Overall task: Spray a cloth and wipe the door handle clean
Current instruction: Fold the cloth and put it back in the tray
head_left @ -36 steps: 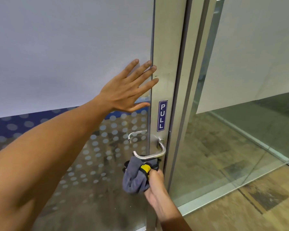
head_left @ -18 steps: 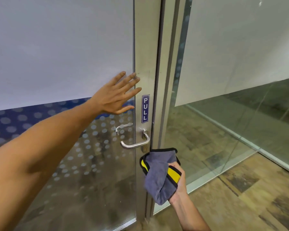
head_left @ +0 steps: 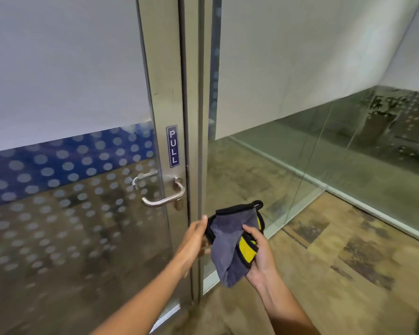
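The grey cloth (head_left: pixel 228 247) with black edging and a yellow patch hangs in both hands, below and to the right of the door handle (head_left: pixel 163 195) and apart from it. The right hand (head_left: pixel 258 257) cups it from beneath, thumb pressed on the fabric. The left hand (head_left: pixel 196 240) pinches the cloth's black-trimmed left edge. The metal lever handle sits just below the PULL sign (head_left: pixel 172 146).
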A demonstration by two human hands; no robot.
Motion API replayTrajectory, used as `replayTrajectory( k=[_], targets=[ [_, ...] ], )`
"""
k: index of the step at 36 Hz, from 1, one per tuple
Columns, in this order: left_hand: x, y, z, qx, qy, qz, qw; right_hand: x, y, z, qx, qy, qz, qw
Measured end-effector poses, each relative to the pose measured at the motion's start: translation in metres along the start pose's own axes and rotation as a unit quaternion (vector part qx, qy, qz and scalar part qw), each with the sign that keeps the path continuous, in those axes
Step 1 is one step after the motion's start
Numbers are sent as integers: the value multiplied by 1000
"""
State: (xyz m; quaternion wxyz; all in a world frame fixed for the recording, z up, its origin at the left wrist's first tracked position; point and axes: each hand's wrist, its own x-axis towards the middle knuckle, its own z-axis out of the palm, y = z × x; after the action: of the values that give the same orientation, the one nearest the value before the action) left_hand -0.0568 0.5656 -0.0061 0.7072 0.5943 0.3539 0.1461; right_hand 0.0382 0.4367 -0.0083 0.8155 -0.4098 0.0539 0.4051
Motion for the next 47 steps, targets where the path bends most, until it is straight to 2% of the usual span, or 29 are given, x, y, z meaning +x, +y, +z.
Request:
replayTrajectory(
  k=[2,6,8,10,12,15,17,20,26,29,33,35,37,39,41,45,47],
  targets=[
    [-5,-9,14,-40,-27,-29,998,-6,-5,-11,8,15,-12,1000],
    [-11,-26,38,31,55,1,998,-19,-19,-31,8,40,-36,998],
    [-21,-29,53,65,72,30,995,-25,-27,-42,21,53,-36,998],
    [-33,-27,69,53,27,60,996,-31,-35,-55,22,58,-36,997],
    [-46,-23,85,59,-51,85,993,-37,-43,-69,19,64,-39,997],
    [-59,-24,112,143,-130,117,974,-49,-59,-97,30,64,-40,997],
    [-64,-28,133,185,-144,129,964,-59,-71,-119,49,56,-39,996],
    [-75,-35,169,239,-112,172,949,-78,-92,-156,94,50,-56,993],
    [-109,-42,242,90,-130,122,980,-124,-130,-231,177,14,-71,981],
    [-136,-40,280,80,-150,153,973,-146,-148,-266,175,37,-100,979],
    [-172,-47,333,219,-165,273,922,-168,-163,-307,176,47,-134,974],
    [-188,-56,359,307,-180,344,869,-178,-171,-323,178,46,-137,973],
    [-201,-68,384,377,-226,409,800,-187,-178,-336,187,44,-142,971],
    [-212,-83,408,432,-267,444,738,-196,-185,-351,205,52,-146,966],
    [-220,-97,428,464,-277,483,689,-208,-189,-363,209,76,-145,964],
    [-230,-115,448,451,-395,415,685,-230,-199,-392,209,128,-139,959],
    [-234,-116,453,407,-417,398,708,-235,-203,-410,211,175,-162,948]
  ],
)
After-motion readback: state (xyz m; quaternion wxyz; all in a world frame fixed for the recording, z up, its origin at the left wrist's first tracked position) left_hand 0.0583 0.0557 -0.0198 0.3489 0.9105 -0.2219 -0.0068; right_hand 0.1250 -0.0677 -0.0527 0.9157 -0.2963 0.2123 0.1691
